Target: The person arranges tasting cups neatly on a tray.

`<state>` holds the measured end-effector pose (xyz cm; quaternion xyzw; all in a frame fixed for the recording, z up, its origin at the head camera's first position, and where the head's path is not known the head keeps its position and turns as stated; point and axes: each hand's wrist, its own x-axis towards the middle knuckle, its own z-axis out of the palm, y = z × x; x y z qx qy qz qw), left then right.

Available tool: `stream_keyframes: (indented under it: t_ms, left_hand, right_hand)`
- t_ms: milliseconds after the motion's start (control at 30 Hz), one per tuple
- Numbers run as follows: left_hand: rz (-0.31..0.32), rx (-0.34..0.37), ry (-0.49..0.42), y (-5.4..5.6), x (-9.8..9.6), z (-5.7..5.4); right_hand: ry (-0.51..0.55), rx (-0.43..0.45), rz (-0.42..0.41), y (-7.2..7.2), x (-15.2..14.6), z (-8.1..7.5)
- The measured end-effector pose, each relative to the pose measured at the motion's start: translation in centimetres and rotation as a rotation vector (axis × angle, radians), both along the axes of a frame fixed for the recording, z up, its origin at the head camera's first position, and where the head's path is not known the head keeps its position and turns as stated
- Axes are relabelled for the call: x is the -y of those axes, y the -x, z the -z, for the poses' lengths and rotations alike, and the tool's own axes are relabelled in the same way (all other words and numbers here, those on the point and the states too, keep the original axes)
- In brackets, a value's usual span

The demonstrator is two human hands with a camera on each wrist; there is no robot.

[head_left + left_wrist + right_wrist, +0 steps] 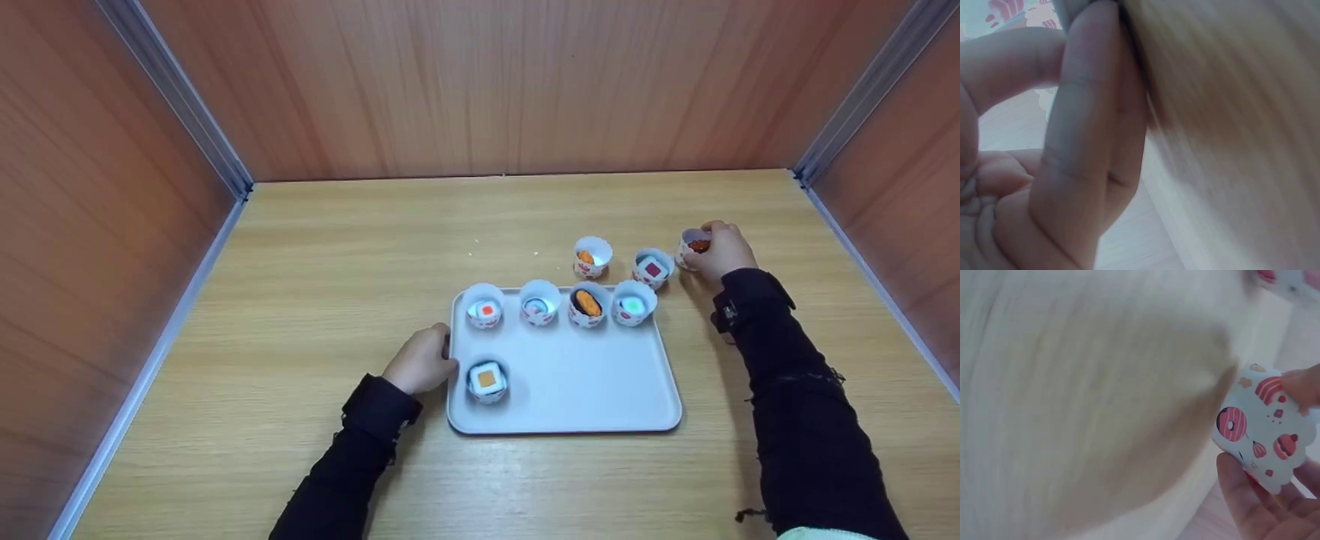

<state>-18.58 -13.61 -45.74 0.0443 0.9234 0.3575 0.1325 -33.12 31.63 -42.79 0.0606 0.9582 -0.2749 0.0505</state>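
My left hand (pixel 421 361) grips the left edge of a white rectangular tray (pixel 585 390); the left wrist view shows its fingers (pixel 1081 107) bent at that edge. Beyond the tray's far right corner, my right hand (pixel 721 252) holds a small paper baking cup (pixel 1264 427) printed with pink sweets, with something reddish inside. Along the tray's far side stand a cup with a red-centred piece (pixel 484 306), a cup with a pale piece (pixel 539 303), a cup with an orange piece (pixel 587 304) and a cup with a greenish-centred piece (pixel 634 303). Near my left hand sits a cup with a square orange-centred piece (pixel 487 379).
Behind the tray on the wooden table (pixel 337 255) stand a cup with an orange piece (pixel 592 257) and a cup with a dark-red-centred piece (pixel 652 268), close to my right hand. Wood-grain panels (pixel 480 90) enclose the table at the back and sides.
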Motion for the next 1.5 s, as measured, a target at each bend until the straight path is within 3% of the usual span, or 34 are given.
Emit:
stream_keyframes:
  t_ms: [133, 367, 700, 1100, 1500]
  left_hand:
    - [0.000, -0.010, 0.014, 0.0, 0.0, -0.1]
    - [-0.010, 0.023, 0.004, 0.1, -0.2, -0.1]
    - [0.002, -0.009, 0.014, 0.2, -0.3, -0.2]
    - [-0.004, 0.011, 0.010, 0.2, -0.5, -0.1]
    - [-0.002, 0.007, 0.002, 0.1, -0.4, 0.0]
  right_hand:
    - [0.022, -0.025, -0.014, -0.3, 0.2, -1.0]
    - [0.006, -0.099, -0.124, -1.4, 1.7, -3.2]
    - [0.006, -0.175, -0.300, -4.9, 5.8, -5.7]
    - [0.003, -0.283, -0.575, -9.7, 10.8, -5.0]
    - [0.003, -0.186, -0.807, -12.8, 15.1, -2.8]
